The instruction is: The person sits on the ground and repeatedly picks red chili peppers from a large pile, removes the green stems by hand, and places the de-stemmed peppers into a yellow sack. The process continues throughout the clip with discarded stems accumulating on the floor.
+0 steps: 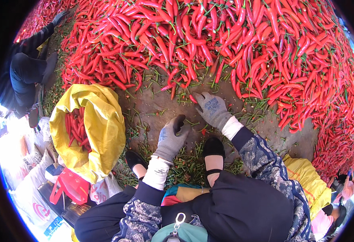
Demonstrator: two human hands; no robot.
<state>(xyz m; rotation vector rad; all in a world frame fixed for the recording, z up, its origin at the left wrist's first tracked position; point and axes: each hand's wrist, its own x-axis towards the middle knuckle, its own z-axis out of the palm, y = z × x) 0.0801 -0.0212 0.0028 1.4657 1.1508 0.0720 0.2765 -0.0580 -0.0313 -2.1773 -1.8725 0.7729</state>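
My right hand (212,109), in a grey work glove, is just above the ground at the near edge of a big heap of red chili peppers (195,36). A small red chili pepper (192,99) shows at its fingertips, partly hidden by the glove. Lower and to the left, my left hand (173,136) wears a matching glove with dark fingertips. Its fingers are bent, with a gap to the thumb, and I see nothing in them. Loose green stems (192,165) are scattered beneath both hands and around my black shoes.
An open yellow sack (105,133) with red chilies (77,128) inside stands at my left. Behind it are a red bag (74,186) and white plastic bags. A folded yellow sack (308,178) lies at my right. Another person (28,69) sits at the far left; more people are at lower right.
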